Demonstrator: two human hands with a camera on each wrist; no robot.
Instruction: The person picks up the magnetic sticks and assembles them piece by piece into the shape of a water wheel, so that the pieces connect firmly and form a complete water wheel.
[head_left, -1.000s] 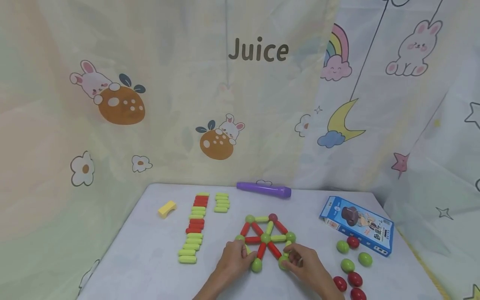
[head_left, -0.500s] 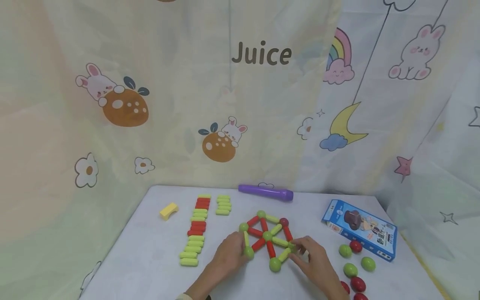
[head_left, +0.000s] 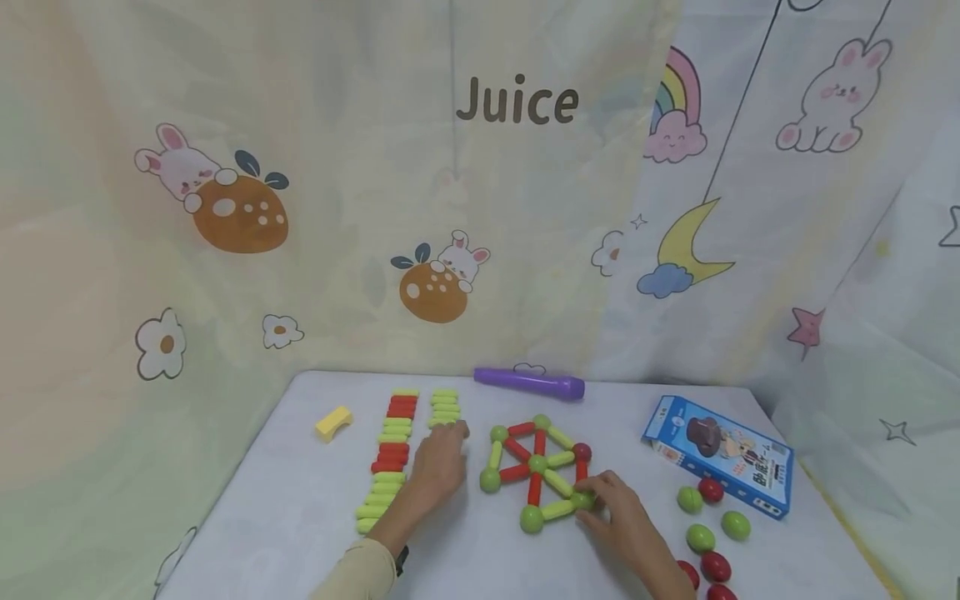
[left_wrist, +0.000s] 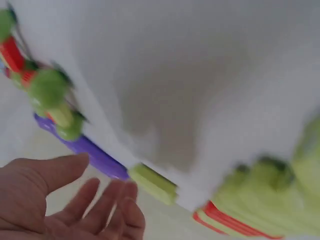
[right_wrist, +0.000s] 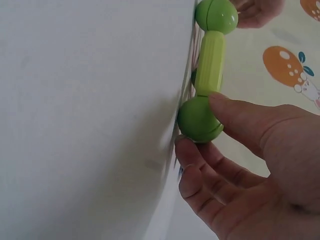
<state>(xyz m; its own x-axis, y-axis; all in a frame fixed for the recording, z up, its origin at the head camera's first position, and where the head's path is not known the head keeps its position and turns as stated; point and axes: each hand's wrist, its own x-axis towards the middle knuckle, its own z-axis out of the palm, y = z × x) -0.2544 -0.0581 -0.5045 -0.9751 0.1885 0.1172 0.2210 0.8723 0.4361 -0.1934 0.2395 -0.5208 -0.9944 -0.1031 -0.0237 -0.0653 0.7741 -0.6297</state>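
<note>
The left hand, fingers spread, reaches just short of the green sticks straight ahead, while the right hand pinches a green ball on the wheel.

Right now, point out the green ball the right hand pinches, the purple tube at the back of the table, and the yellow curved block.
Green plastic ball [right_wrist: 199,120]: right wrist view, its rounded front.
Purple plastic tube [head_left: 528,383]: head view, mid-length.
Yellow curved block [head_left: 333,422]: head view, top face.
</note>
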